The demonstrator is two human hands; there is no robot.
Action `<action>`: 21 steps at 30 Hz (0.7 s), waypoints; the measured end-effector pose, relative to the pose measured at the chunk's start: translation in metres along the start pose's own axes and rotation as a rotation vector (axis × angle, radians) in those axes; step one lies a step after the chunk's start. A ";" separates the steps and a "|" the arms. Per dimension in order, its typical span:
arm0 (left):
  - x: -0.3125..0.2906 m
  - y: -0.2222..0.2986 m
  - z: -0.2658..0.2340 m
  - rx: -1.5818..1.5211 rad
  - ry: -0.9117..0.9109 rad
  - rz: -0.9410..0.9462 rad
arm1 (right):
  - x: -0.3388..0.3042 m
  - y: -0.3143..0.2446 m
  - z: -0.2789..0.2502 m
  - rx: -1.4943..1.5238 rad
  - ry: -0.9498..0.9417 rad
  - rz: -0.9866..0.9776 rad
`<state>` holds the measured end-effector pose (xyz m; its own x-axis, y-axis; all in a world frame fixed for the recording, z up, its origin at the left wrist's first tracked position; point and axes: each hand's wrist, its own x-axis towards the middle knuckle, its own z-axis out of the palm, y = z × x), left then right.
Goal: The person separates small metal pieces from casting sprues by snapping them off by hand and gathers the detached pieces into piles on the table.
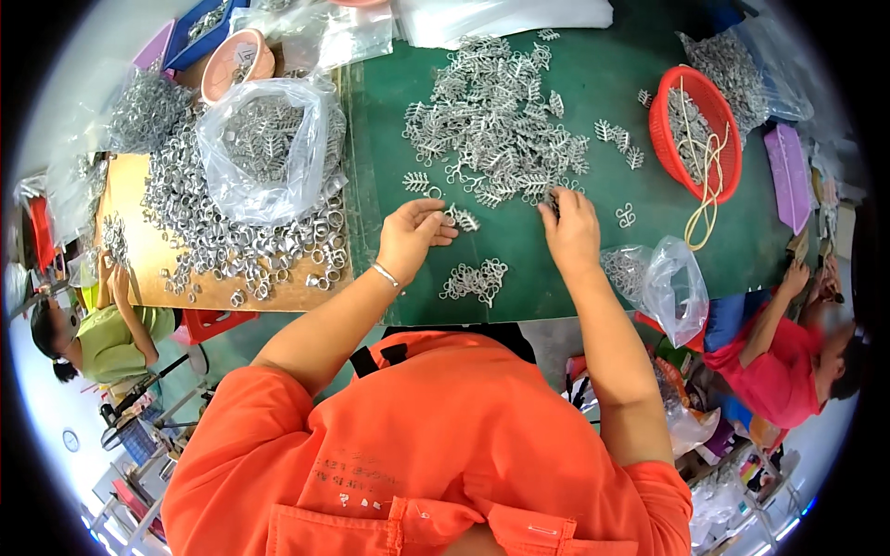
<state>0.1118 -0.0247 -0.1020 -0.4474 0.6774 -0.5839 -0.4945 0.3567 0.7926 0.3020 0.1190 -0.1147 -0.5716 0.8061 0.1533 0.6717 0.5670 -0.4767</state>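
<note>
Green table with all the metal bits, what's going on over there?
A person in an orange shirt is handling small metal pieces at the green table. The left hand seems to pinch a leafy piece; the right hand is at the near edge of the big heap. A smaller pile lies between the forearms.

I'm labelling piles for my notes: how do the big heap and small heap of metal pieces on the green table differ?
The big heap spreads wide; the small heap covers only a little patch. The big heap lies farther from the person, with the right hand at its near edge; the small heap lies nearer, with no hand on it. Both are loosely piled, silver-coloured pieces.
</note>
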 end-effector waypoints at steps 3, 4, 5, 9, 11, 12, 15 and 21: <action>0.018 -0.002 -0.012 0.197 -0.010 0.068 | 0.002 0.009 -0.006 0.103 0.035 0.083; 0.019 0.000 -0.013 0.224 -0.007 0.070 | -0.001 0.013 -0.009 0.150 0.020 0.146; 0.018 0.003 -0.014 0.222 -0.005 0.072 | -0.005 0.013 -0.011 0.150 0.020 0.142; 0.018 0.009 -0.014 0.327 -0.003 0.293 | -0.017 0.018 -0.010 0.528 -0.044 0.561; 0.030 0.017 -0.019 0.386 0.067 0.381 | -0.021 0.017 -0.008 0.822 -0.037 0.644; 0.030 0.023 -0.022 0.663 0.083 0.523 | -0.021 0.014 -0.009 0.898 -0.040 0.683; 0.037 0.026 -0.023 0.885 0.142 0.714 | -0.026 0.005 -0.012 0.926 -0.205 0.721; 0.036 0.034 -0.013 0.253 0.049 0.262 | -0.012 -0.005 -0.004 0.476 -0.268 0.292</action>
<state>0.0689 0.0032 -0.0987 -0.5722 0.7376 -0.3585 -0.1614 0.3273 0.9310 0.3076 0.1070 -0.1107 -0.5356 0.8111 -0.2350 0.5694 0.1414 -0.8098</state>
